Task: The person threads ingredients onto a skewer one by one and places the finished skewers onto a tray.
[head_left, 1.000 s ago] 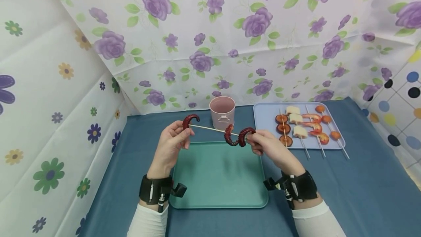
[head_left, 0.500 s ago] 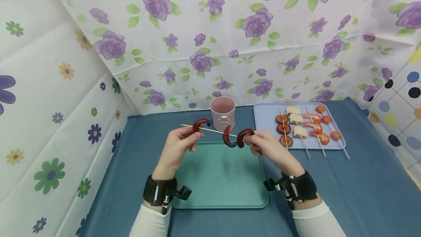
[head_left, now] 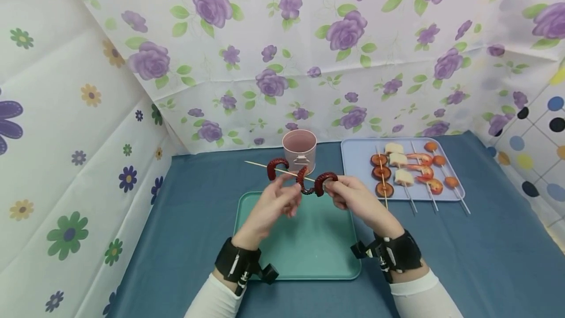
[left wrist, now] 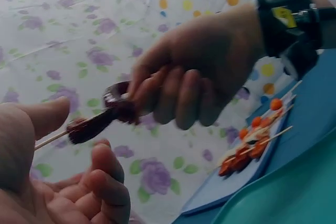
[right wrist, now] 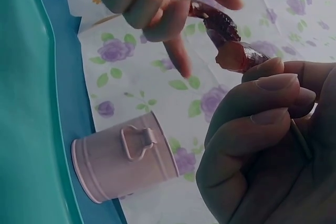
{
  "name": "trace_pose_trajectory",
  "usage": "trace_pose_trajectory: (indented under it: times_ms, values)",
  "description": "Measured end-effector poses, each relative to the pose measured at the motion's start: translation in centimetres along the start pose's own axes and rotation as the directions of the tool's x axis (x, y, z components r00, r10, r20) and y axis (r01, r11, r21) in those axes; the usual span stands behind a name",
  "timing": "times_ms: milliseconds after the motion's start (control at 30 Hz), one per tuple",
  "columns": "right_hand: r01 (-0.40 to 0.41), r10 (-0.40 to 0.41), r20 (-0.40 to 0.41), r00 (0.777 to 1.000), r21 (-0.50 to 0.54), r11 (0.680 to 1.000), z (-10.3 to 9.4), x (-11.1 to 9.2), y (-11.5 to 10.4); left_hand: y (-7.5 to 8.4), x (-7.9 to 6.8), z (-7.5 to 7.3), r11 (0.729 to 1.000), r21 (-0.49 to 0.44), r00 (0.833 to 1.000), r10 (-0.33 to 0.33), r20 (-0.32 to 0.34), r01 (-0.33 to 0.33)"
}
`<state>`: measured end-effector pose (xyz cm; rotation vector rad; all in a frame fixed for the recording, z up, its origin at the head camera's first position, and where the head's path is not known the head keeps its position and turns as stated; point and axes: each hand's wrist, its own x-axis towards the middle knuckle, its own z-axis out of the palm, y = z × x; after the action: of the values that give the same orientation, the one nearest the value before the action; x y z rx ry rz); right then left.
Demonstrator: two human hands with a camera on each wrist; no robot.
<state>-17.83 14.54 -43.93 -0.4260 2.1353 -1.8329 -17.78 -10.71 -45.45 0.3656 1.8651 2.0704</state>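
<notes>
A thin wooden skewer [head_left: 256, 163] runs through three curled dark red octopus tentacles, held in the air above the green tray. My right hand [head_left: 355, 198] pinches its right end, beside the rightmost tentacle [head_left: 320, 184]. My left hand [head_left: 275, 205] is close to the middle tentacle [head_left: 300, 179], thumb and fingers apart; the left wrist view shows a gap between thumb [left wrist: 50, 116] and fingers. The left tentacle [head_left: 270, 169] hangs on the skewer past my left hand, and the skewer's bare tip points left.
The green tray [head_left: 318, 244] lies below my hands. A pink bucket [head_left: 300, 148] stands behind it. At right, a pale blue tray [head_left: 358, 153] bears skewers of mushroom slices [head_left: 381, 173], white chunks [head_left: 403, 177], shrimp [head_left: 423, 171] and small orange balls [head_left: 450, 181].
My left hand slid the left tentacle rightward along the skewer, then let go and moved right to the middle tentacle. My right hand has stayed nearly in place, keeping its pinch.
</notes>
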Motion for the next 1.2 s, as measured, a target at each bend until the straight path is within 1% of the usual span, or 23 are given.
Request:
trace_pose_trajectory:
  times_ms: [33, 100, 267, 467, 567, 700, 833, 933, 1100, 1200]
  values:
    - [-0.002, 0.002, 0.000, 1.000, 0.001, 1.000, 0.0, 0.0, 0.0, -0.2, 0.0, 0.3, 1.000, 0.012, 1.000, -0.010, 0.017, 0.010]
    - [-0.004, 0.004, 0.001, 1.000, 0.003, 1.000, 0.1, 0.0, 0.1, -0.6, 0.0, 0.7, 1.000, 0.026, 1.000, -0.017, 0.024, 0.016]
    - [-0.010, 0.010, 0.012, 1.000, -0.008, 1.000, 0.2, 0.0, 0.1, -1.1, 0.1, 0.8, 0.999, 0.035, 1.000, 0.014, -0.018, -0.013]
    - [-0.024, 0.024, 0.033, 0.999, -0.005, 1.000, 0.5, 0.1, 0.2, -1.0, 0.2, 0.8, 0.999, 0.039, 0.998, 0.036, -0.047, -0.034]
    - [-0.014, 0.014, 0.047, 0.999, -0.010, 1.000, 0.6, 0.2, 0.3, -0.9, 0.1, 0.8, 0.998, 0.018, 0.997, 0.057, -0.050, -0.056]
    - [-0.004, 0.004, 0.062, 0.998, -0.013, 1.000, 0.6, 0.3, 0.6, -0.9, 0.1, 0.9, 0.994, -0.049, 0.995, 0.096, -0.030, -0.097]
    - [-0.032, 0.033, 0.040, 0.999, -0.019, 0.999, 0.4, 0.3, 0.5, -0.8, 0.0, 1.0, 0.986, -0.116, 0.992, 0.123, -0.003, -0.123]
    - [-0.046, 0.047, 0.024, 0.999, -0.021, 0.999, 0.3, 0.3, 0.5, -0.8, 0.0, 1.2, 0.984, -0.139, 0.994, 0.111, -0.008, -0.111]
    - [-0.042, 0.042, 0.021, 0.999, -0.017, 0.999, 0.3, 0.4, 0.5, -1.0, 0.3, 1.6, 0.988, -0.145, 0.999, 0.048, -0.022, -0.050]
    - [-0.047, 0.047, 0.019, 0.999, -0.009, 0.999, 0.2, 0.4, 0.5, -1.2, 0.5, 1.7, 0.988, -0.154, 0.999, 0.034, -0.015, -0.036]
